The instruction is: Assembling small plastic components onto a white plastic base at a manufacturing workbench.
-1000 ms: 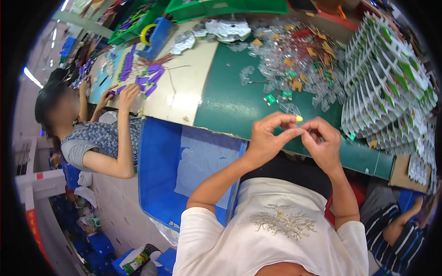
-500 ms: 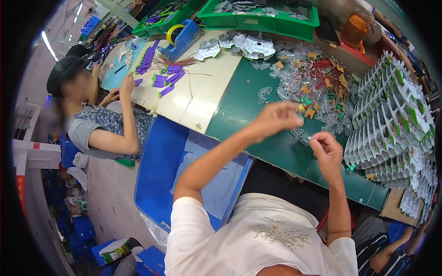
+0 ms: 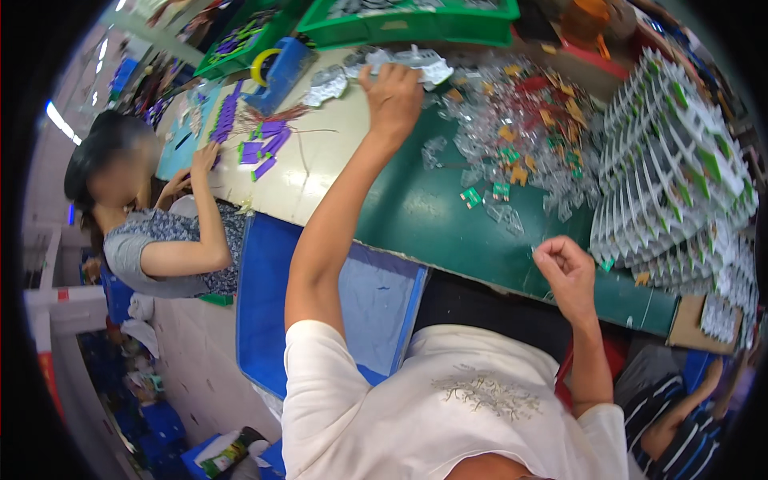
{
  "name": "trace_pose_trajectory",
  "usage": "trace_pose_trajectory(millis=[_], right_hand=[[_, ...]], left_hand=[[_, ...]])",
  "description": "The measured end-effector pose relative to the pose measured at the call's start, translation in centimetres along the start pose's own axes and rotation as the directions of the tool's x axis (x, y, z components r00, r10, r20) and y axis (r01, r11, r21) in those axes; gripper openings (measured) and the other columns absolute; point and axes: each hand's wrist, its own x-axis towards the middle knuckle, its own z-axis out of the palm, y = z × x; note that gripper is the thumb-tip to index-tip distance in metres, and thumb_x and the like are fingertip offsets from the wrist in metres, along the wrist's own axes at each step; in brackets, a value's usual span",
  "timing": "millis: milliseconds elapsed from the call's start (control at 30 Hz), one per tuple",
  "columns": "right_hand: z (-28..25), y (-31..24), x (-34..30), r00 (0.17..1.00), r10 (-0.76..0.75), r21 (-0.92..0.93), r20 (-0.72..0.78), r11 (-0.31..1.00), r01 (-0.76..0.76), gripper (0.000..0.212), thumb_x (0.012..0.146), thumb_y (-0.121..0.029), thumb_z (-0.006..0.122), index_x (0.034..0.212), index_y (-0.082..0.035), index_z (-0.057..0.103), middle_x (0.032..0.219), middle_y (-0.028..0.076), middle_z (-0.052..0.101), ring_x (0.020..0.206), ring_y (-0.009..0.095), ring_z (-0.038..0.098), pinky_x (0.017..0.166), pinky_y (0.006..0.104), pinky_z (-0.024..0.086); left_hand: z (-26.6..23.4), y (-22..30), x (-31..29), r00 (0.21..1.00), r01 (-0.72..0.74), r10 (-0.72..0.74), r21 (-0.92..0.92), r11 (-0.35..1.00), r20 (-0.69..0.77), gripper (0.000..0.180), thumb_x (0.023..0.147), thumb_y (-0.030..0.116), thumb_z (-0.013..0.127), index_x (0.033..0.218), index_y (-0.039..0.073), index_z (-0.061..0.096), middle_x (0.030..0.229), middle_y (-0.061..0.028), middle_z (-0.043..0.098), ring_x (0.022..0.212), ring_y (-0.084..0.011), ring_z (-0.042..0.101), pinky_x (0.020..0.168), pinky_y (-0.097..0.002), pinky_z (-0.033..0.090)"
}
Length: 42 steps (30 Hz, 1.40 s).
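Note:
My left hand [image 3: 394, 100] reaches to the far side of the table, over a few white-grey plastic housings [image 3: 432, 66]. Its fingers are bent and somewhat apart, the tips at the housings; I see no part lifted in it. My right hand [image 3: 568, 276] hovers above the near edge of the green mat, thumb and fingertips pinched together. A tiny pale bit shows at those fingertips, too small to name. Between the hands lie small green circuit boards [image 3: 470, 198] and a clear plastic piece [image 3: 504, 216], beside a heap of clear plastic parts [image 3: 480, 120].
Red wires and orange-brown pieces [image 3: 518, 172] mix into the heap. Stacked grey-green housings [image 3: 680, 168] rise at the right. A green tray [image 3: 408, 30], a blue tape dispenser [image 3: 280, 76] and purple parts [image 3: 272, 140] lie beyond. A blue bin [image 3: 264, 320] sits near left; a co-worker [image 3: 168, 232] works beyond it.
My left hand has moved from beside the heap to the housings at the far left. Green boards now lie apart on the mat. My right hand stays pinched in nearly the same place.

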Motion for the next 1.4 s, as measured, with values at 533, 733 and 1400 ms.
trace_pose_trajectory(millis=[533, 733, 1400], right_hand=[[2.4, 1.5, -0.3, 0.839, -0.486, -0.562, 0.243, 0.634, 0.53, 0.009, 0.081, 0.001, 0.067, 0.086, -0.002, 0.06, 0.086, 0.011, 0.061, 0.068, 0.029, 0.063, 0.057, 0.0379, 0.05], [3.4, 2.3, 0.4, 0.792, -0.401, -0.735, 0.461, 0.326, 0.594, 0.014, 0.076, -0.003, 0.067, 0.084, -0.002, 0.056, 0.084, 0.01, 0.054, 0.076, 0.028, 0.064, 0.059, 0.0415, 0.052], [0.7, 1.9, -2.0, 0.853, -0.358, -0.756, 0.379, 0.412, 0.509, 0.025, 0.075, 0.003, 0.064, 0.099, -0.001, 0.067, 0.092, 0.009, 0.06, 0.08, 0.025, 0.067, 0.061, 0.0387, 0.053]], left_hand=[[-16.7, 18.7, -17.1, 0.916, 0.054, 0.131, -0.442, 0.895, 0.378, 0.029, 0.072, 0.018, 0.077, 0.099, 0.015, 0.068, 0.12, -0.0043, 0.065, 0.118, -0.0222, 0.058, 0.107, -0.046, 0.027], [-16.8, 17.4, -14.6, 0.88, 0.14, 0.197, -0.633, 0.761, 0.431, 0.028, 0.071, 0.014, 0.078, 0.097, 0.01, 0.068, 0.113, -0.007, 0.065, 0.109, -0.0257, 0.06, 0.096, -0.0431, 0.041], [-13.1, 16.9, -9.9, 0.873, 0.314, -0.025, -0.521, 0.793, 0.488, 0.022, 0.076, 0.009, 0.076, 0.095, 0.002, 0.066, 0.092, -0.0144, 0.068, 0.084, -0.0326, 0.067, 0.071, -0.0397, 0.053]])
